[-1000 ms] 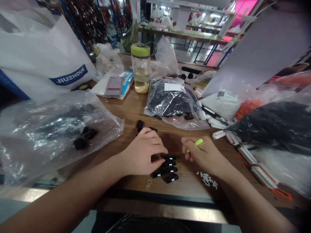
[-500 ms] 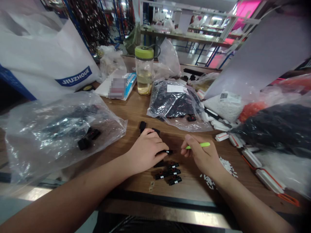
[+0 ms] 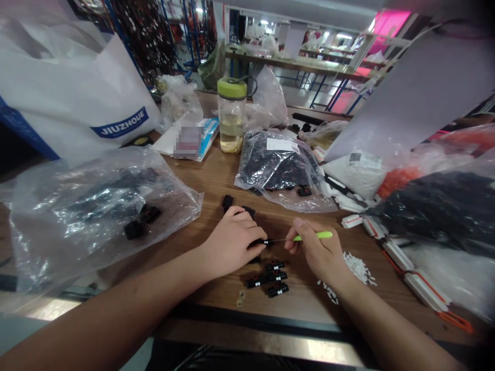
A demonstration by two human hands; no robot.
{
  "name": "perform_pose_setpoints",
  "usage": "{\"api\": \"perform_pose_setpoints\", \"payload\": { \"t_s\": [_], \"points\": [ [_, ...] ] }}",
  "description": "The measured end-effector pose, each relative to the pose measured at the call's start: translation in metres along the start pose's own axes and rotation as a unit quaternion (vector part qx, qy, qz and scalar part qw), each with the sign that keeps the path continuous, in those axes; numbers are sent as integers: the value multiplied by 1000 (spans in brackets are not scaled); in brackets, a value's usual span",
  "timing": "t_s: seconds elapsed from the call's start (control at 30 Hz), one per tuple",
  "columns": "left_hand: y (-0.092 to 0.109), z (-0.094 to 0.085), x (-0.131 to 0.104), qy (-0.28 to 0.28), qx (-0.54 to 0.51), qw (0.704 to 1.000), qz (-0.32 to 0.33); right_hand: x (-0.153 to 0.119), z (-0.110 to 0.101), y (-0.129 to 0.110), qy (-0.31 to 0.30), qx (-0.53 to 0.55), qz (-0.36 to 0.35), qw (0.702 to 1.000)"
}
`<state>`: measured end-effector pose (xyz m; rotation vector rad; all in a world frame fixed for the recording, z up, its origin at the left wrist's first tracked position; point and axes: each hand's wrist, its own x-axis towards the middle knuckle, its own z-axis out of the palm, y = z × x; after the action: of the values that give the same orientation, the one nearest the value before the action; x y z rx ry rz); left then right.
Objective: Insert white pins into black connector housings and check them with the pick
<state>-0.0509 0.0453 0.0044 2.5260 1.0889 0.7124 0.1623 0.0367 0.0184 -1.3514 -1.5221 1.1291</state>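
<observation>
While pinching black connector (image 3: 266, 241) in left hand (image 3: 232, 241), aiming green-handled tool (image 3: 324, 235) pinched in right hand (image 3: 322, 253); likely fitting, needing steady alignment.

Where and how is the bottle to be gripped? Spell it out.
Best take the bottle around its body, just below the green lid, from the near side. It stands upright, and its round body should suit wrapped fingers; the booklet lies to its left, the bag of black parts close on its right.
</observation>
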Motion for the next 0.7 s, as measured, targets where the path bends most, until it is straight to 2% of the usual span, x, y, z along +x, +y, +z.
{"api": "perform_pose_setpoints", "payload": {
  "t_s": [0.43,0.7],
  "points": [
    [0,0,0,0,2,1000,-3,-2,2,-1,-8,-11,-25,1000],
    [0,1,-1,2,1,1000,4,-1,4,1,3,0,11,1000]
  ]
}}
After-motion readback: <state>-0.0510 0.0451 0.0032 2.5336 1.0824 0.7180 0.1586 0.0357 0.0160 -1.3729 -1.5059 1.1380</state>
